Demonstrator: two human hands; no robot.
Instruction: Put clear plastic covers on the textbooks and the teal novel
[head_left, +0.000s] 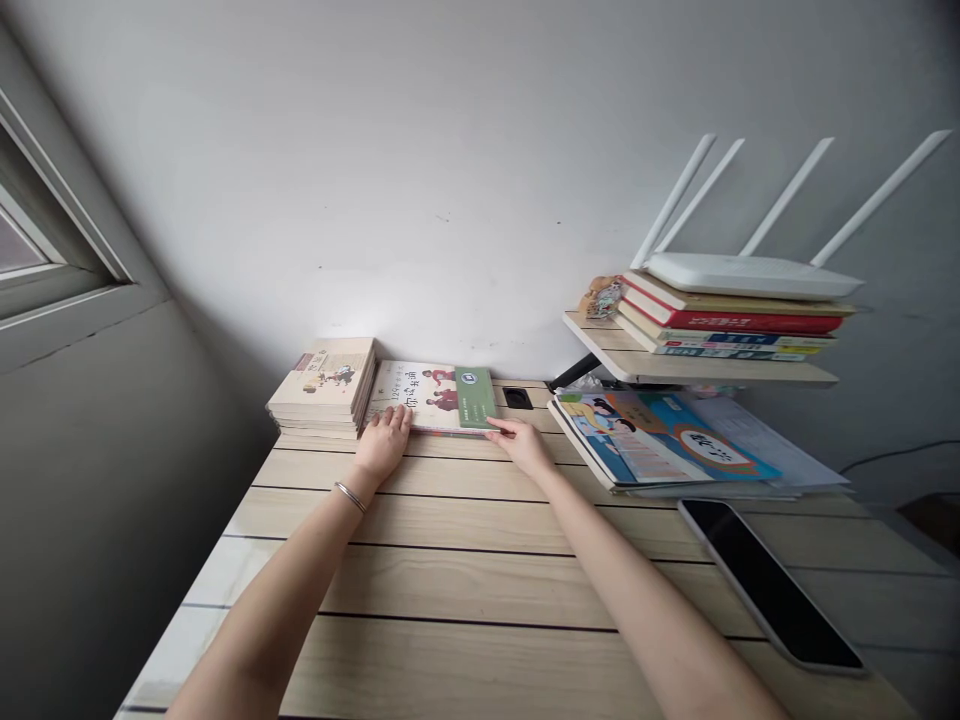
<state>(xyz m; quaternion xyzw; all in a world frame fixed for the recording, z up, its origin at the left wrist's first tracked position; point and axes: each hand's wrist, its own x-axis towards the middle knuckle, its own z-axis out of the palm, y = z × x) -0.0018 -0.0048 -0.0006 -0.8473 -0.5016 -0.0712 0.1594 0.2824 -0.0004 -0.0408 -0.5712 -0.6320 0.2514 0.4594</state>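
Note:
A white book with a green band (442, 397) lies flat against the wall, its cover showing printed figures; at least one more book edge shows under it. My left hand (384, 446) rests on its left front part with the fingers laid flat, and a silver bangle circles the wrist. At the front right corner of the book, my right hand (523, 445) grips the edge between thumb and fingers. Touching or nearly touching its left side is a neat stack of cream books (322, 390); the exact gap is hidden.
A black phone (772, 585) lies on the slatted table (450, 590). Workbooks (660, 435) sit beneath a small raised shelf (697, 370), which bears stacked books (731, 320) and a white router (754, 272). A black socket hole (517, 398) is beside the book. A window (52, 230) is at left.

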